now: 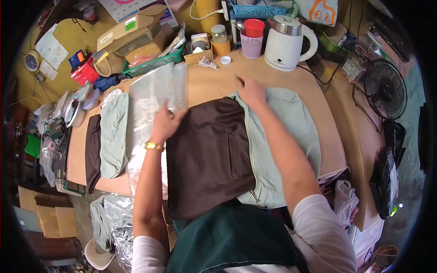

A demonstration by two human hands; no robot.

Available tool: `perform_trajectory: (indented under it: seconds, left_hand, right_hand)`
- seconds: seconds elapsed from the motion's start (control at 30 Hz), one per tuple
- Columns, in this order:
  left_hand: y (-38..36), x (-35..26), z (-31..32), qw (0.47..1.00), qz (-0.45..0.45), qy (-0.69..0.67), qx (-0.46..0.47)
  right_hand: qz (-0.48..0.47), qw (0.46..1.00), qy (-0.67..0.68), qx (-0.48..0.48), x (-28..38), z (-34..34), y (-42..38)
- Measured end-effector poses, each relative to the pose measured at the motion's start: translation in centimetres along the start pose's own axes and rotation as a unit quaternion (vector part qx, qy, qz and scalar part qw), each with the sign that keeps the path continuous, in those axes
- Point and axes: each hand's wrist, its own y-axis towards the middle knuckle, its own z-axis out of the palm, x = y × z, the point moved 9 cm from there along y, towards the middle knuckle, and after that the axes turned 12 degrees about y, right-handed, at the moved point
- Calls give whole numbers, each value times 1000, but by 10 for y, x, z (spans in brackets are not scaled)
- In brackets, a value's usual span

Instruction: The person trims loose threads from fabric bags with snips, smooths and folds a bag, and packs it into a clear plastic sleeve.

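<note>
A garment lies across the table in front of me, with a dark brown panel [205, 168] on the left and a pale green panel [291, 141] on the right. A zipper [253, 159] runs between them, its metal pull near the bottom. The brown side has a pocket slit. My left hand [166, 122], a gold-coloured watch at its wrist, is open over the brown panel's upper left edge, beside clear plastic bags [157, 91]. At the garment's top, by the zipper end, my right hand [251, 92] is closed; a small dark tip shows at its fingers, too little to name.
Folded green cloth [114, 136] and brown cloth [93, 150] lie on the table's left. Along the back stand a green basket [152, 67], a purple cup [251, 45] and a white kettle [283, 48]. A black fan [385, 88] stands at the right.
</note>
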Motion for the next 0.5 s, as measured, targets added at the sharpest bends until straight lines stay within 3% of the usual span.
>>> perform_trajectory:
  seconds: [0.03,0.1,0.17,0.2,0.23,0.27,0.3,0.33,0.4,0.47,0.5]
  left_hand:
    - [7,4,1,1000,-3,2,-3]
    - [9,-19,38,968,193,112,112]
    - [-23,-36,-24,970,94,-153,165]
    - [-24,-28,-39,907,145,-365,152]
    - [-29,-5,-74,904,130,-404,47]
    - [-22,49,-87,832,61,-551,19]
    - [-20,101,-111,836,-12,-539,-103]
    - [-28,160,-122,807,-66,-514,-282]
    - [-42,180,-105,885,-132,-393,-211]
    - [-58,122,-50,902,-194,-384,27]
    - [-59,101,-24,913,-173,-349,121]
  right_hand:
    - [-28,999,-9,-20,-5,9,-18]
    - [-52,998,-17,-38,-8,11,-27]
    - [13,1000,1,-6,-23,8,-28]
    - [19,1000,1,0,-29,8,-29]
    - [11,1000,14,-12,-31,5,-27]
    - [1,999,28,-26,-30,4,-25]
    - [12,1000,7,-15,-33,9,-24]
    - [12,1000,12,-11,-33,11,-25]
    - [21,1000,-11,-21,-30,11,-23]
    - [33,999,-28,9,-25,12,-22]
    - [38,999,-33,16,-25,13,-23]
